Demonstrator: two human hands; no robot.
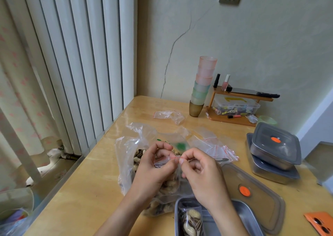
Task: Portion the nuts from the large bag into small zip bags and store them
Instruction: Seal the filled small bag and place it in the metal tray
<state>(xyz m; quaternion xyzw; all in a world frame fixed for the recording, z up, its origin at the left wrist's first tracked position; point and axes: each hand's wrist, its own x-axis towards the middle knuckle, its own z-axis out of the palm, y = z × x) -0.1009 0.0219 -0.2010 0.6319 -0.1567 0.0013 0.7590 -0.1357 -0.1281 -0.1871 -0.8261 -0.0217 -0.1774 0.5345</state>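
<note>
Your small zip bag (171,174) of nuts hangs between both hands above the large bag (129,156); your left hand (155,165) and right hand (200,170) pinch its red strip. Miss a section and nuts could spill into the open steel container (243,216).

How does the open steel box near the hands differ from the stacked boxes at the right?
The open steel box has no lid on and holds a small filled zip bag; its lid lies beside it. The stacked boxes are lidded, one upon another. All are grey, with orange-marked lids.
</note>
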